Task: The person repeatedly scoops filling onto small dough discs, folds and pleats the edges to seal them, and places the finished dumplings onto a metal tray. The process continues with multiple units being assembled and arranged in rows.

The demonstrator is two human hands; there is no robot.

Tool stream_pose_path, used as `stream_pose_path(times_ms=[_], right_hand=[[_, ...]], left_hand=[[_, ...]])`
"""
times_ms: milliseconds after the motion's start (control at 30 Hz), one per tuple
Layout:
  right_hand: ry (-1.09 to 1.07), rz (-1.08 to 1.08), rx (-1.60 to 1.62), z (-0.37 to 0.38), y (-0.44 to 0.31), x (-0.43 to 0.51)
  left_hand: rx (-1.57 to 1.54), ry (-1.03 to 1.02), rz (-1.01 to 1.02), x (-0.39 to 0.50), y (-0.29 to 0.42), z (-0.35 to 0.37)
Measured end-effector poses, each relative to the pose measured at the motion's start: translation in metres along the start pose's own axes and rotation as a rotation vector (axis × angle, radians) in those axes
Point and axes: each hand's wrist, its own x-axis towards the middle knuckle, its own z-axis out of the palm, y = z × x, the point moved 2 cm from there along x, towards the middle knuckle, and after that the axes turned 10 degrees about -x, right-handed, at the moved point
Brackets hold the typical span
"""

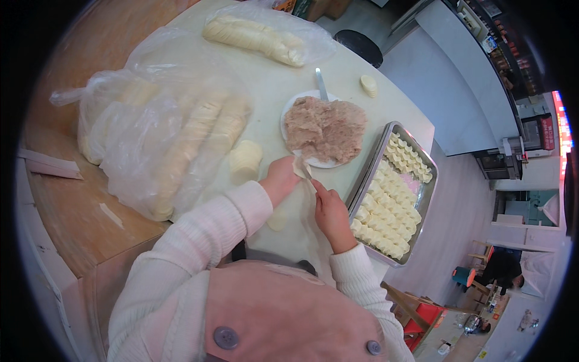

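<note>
My left hand [281, 178] holds a round dough wrapper [298, 169] at the near edge of the plate. In my right hand [332, 212] is a thin metal spreader [306, 172], its tip against that wrapper; any filling on it is too small to tell. Just beyond, a white plate [285, 118] carries a large mound of minced meat filling [323, 129], with a metal handle [321, 83] sticking out at the far side. Left of my left hand stands a stack of wrappers [244, 160]. One loose wrapper [277, 221] lies on the table near my left wrist.
To the right, a metal tray [424, 208] holds rows of folded dumplings [384, 208]. A large plastic bag [135, 122] of wrapper rolls covers the left side; another bagged roll [253, 36] lies at the back. A few wrappers [368, 86] sit near the far edge. A black stool [359, 47] stands beyond.
</note>
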Motion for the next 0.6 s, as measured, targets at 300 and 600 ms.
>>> stream_pose_path(times_ms=[300, 600], right_hand=[[0.128, -0.023, 0.028, -0.009, 0.003, 0.006], [0.087, -0.080, 0.486, -0.014, 0.001, 0.005]], left_hand=[[0.639, -0.306, 0.096, 0.012, 0.009, -0.018], [0.551, -0.230, 0.136, -0.025, 0.031, -0.012]])
